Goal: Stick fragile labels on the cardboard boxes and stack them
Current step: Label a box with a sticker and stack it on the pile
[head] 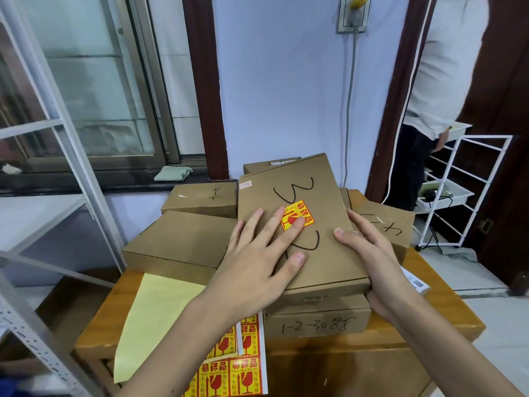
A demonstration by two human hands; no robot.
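Note:
A flat cardboard box [323, 233] with black marker writing lies on top of another box marked "1-2-3088" [317, 322]. A red and yellow fragile label [302, 214] is stuck on its top face. My left hand [257, 259] lies flat on the box, its straight fingers pressing on the label. My right hand [375, 259] grips the box's right edge, thumb on top and fingers under the side. A sheet of fragile labels [237, 368] lies on the wooden table [415, 330] near the front edge, partly under my left forearm.
More cardboard boxes sit to the left [177, 245], behind [203, 197] and to the right [386, 222]. A yellow backing sheet [148, 319] hangs over the table front. A white wire rack [458, 190] and a standing person [440, 81] are at right; metal shelving [57, 167] stands at left.

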